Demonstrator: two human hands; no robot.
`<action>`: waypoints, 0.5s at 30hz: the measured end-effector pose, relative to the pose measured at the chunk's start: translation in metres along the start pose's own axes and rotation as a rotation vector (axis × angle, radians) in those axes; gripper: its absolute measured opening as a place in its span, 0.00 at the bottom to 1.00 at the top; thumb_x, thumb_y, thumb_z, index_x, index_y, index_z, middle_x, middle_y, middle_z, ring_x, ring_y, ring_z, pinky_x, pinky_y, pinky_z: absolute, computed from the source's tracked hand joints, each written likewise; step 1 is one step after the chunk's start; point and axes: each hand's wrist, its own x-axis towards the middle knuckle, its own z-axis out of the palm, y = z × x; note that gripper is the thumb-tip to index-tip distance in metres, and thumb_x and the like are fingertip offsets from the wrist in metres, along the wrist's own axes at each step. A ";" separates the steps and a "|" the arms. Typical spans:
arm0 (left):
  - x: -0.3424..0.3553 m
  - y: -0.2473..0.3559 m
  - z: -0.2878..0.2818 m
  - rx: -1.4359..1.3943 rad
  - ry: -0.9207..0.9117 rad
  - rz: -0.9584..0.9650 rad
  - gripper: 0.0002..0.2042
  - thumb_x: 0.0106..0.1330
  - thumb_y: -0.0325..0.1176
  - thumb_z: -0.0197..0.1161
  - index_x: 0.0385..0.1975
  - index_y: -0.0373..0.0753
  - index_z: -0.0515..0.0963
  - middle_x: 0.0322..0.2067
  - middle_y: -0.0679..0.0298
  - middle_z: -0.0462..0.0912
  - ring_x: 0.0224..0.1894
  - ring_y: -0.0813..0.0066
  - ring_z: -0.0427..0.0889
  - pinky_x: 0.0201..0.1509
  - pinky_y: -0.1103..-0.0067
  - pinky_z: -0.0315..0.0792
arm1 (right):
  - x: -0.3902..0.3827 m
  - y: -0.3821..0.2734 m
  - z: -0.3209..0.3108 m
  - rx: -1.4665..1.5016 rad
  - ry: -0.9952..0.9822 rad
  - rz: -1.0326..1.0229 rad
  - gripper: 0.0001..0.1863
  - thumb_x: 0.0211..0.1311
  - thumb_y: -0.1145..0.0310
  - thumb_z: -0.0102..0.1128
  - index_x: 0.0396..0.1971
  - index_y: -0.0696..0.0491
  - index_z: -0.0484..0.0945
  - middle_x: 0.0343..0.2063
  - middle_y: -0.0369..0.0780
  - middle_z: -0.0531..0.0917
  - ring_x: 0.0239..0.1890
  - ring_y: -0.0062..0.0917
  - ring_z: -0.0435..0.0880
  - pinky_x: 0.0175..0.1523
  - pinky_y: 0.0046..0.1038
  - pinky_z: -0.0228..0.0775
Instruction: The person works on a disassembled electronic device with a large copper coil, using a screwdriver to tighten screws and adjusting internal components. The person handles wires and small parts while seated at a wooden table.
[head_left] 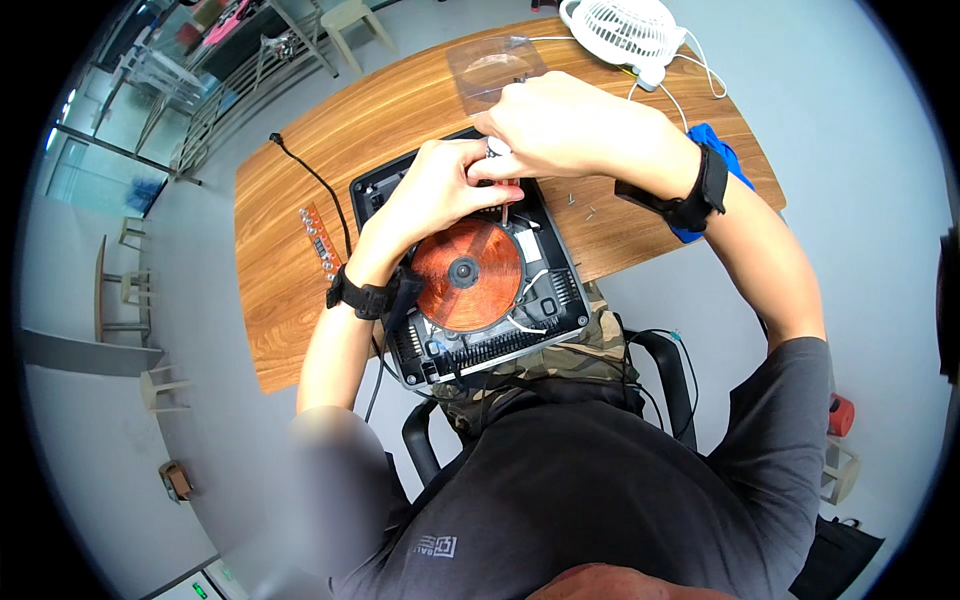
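Observation:
An opened induction cooker (pixel 560 318) rests partly on the table and partly over my lap, tilted. Its round copper coil (pixel 445 290) with a black centre is exposed. Over the cooker's far edge, my right hand (pixel 545 125) is closed around the top of a screwdriver (pixel 497 148) with a white and red handle. My left hand (pixel 430 190) pinches the same tool lower down, its fingers touching the right hand's. The thin shaft points down beside the coil; its tip is hard to make out. A few loose screws (pixel 571 199) lie right of the cooker.
An orange-red strip of bits (pixel 320 243) and a black power cord (pixel 310 170) lie on the left of the wooden table (pixel 290 300). A clear plastic sheet (pixel 490 65) and a white fan (pixel 625 35) are at the far side. Blue cloth (pixel 735 165) hangs at the right edge.

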 end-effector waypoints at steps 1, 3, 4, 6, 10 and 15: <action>0.000 0.000 0.000 0.006 0.008 0.024 0.20 0.55 0.42 0.82 0.27 0.32 0.81 0.19 0.61 0.79 0.22 0.73 0.74 0.30 0.73 0.71 | -0.003 0.001 -0.004 0.013 0.015 -0.034 0.22 0.68 0.48 0.64 0.36 0.55 0.82 0.24 0.47 0.85 0.31 0.46 0.88 0.38 0.43 0.80; 0.001 0.005 -0.004 0.033 -0.021 0.011 0.20 0.56 0.42 0.82 0.27 0.32 0.81 0.18 0.62 0.78 0.22 0.75 0.73 0.29 0.74 0.70 | -0.010 0.006 -0.006 0.043 0.051 -0.110 0.19 0.68 0.51 0.63 0.39 0.54 0.81 0.28 0.46 0.86 0.34 0.45 0.88 0.40 0.44 0.79; 0.001 0.011 -0.009 0.055 -0.057 -0.029 0.19 0.56 0.42 0.82 0.27 0.32 0.81 0.18 0.63 0.78 0.22 0.76 0.72 0.29 0.74 0.69 | -0.014 0.009 -0.006 0.060 0.074 -0.154 0.18 0.68 0.52 0.63 0.41 0.54 0.81 0.30 0.45 0.87 0.36 0.45 0.88 0.41 0.45 0.79; 0.002 0.017 -0.014 0.041 -0.114 -0.081 0.19 0.57 0.43 0.81 0.28 0.32 0.82 0.17 0.66 0.76 0.22 0.80 0.70 0.28 0.75 0.68 | -0.014 0.009 -0.004 0.096 0.061 -0.172 0.16 0.68 0.55 0.63 0.44 0.53 0.80 0.33 0.44 0.87 0.39 0.45 0.87 0.42 0.45 0.79; 0.001 -0.007 -0.010 -0.077 -0.163 -0.041 0.19 0.57 0.43 0.81 0.32 0.32 0.84 0.22 0.64 0.82 0.25 0.79 0.76 0.32 0.76 0.72 | -0.006 0.000 -0.001 0.126 -0.009 -0.095 0.15 0.69 0.55 0.62 0.41 0.54 0.80 0.31 0.45 0.86 0.37 0.46 0.87 0.42 0.45 0.78; -0.003 -0.007 -0.002 -0.131 -0.102 -0.029 0.21 0.57 0.43 0.81 0.38 0.30 0.84 0.28 0.59 0.88 0.31 0.74 0.84 0.41 0.74 0.79 | 0.005 -0.011 -0.008 0.023 -0.067 0.012 0.22 0.70 0.48 0.62 0.35 0.55 0.82 0.25 0.49 0.85 0.32 0.45 0.87 0.39 0.43 0.78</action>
